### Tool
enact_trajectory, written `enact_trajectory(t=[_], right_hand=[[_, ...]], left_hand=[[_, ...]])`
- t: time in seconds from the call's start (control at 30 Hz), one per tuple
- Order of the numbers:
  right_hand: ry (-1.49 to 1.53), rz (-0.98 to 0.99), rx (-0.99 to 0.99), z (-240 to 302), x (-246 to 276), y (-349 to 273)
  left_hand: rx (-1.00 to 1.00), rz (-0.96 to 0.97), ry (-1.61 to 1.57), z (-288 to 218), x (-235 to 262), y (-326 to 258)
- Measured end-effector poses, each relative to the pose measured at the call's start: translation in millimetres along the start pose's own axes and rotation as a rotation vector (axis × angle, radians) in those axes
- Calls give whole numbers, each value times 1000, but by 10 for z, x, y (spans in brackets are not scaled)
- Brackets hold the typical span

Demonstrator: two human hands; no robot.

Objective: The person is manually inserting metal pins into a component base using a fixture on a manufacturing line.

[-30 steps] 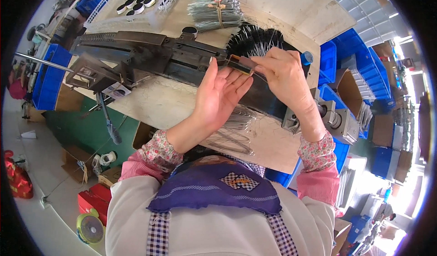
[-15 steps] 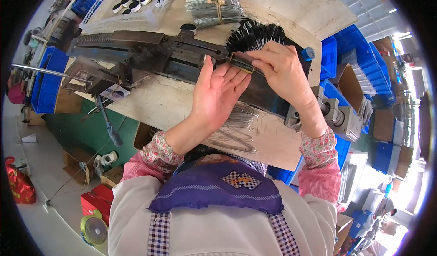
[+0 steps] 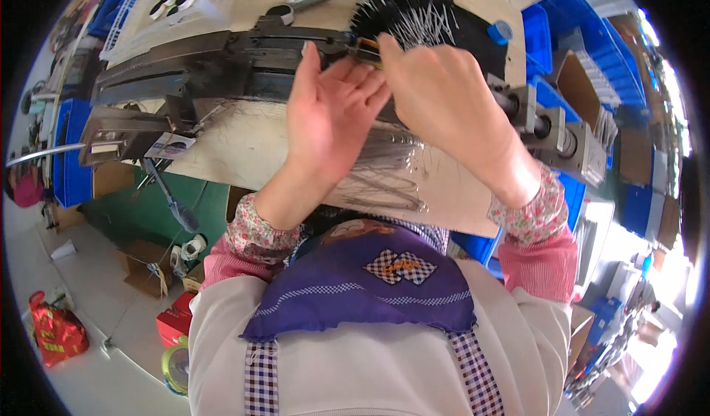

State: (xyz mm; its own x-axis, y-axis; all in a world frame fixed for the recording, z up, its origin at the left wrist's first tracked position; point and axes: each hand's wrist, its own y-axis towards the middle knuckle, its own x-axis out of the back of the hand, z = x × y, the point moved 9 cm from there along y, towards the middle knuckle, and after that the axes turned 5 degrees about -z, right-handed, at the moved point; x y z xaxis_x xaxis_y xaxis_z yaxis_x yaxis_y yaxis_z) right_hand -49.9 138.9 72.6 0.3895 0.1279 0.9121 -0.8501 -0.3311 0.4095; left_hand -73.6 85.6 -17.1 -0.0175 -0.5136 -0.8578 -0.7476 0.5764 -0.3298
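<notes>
Pinching a small brownish piece (image 3: 367, 48) between the fingertips of your left hand (image 3: 329, 116) and right hand (image 3: 444, 94), you hold it at the black machine rail (image 3: 222, 65), whose long axis runs leftward across the bench (image 3: 244, 146).

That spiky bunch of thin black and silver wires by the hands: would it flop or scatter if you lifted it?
The fanned bunch of thin black and silver wires probably stays springy rather than limp, since its strands stick out straight. Loose strands might scatter, as similar wires lie spread on the table.
</notes>
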Motion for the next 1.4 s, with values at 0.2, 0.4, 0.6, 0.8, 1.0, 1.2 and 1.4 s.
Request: enact_trajectory(t=[0.2,0.4,0.6,0.8,1.0,1.2,1.4], right_hand=[[100,101,-159,-25,-36,-363],[297,405,-202,172,-882,-1605],[368,293,-110,127,-914,-1611],[773,147,-456,-251,-473,-1553],[827,-80,-597,-522,-48,-1476],[800,-65,-558,-492,166,-1271],[832,-78,-252,-45,430,-541]], left_hand=[[4,47,94,21,232,70],[50,-112,147,634,371,42],[51,361,363,170,361,-880],[-933,-1326,2718,-1921,1811,-1905],[-642,-1379,1622,-2659,2894,-2544],[-984,-367,1905,-1027,713,-1412],[194,477,1100,403,81,-958]])
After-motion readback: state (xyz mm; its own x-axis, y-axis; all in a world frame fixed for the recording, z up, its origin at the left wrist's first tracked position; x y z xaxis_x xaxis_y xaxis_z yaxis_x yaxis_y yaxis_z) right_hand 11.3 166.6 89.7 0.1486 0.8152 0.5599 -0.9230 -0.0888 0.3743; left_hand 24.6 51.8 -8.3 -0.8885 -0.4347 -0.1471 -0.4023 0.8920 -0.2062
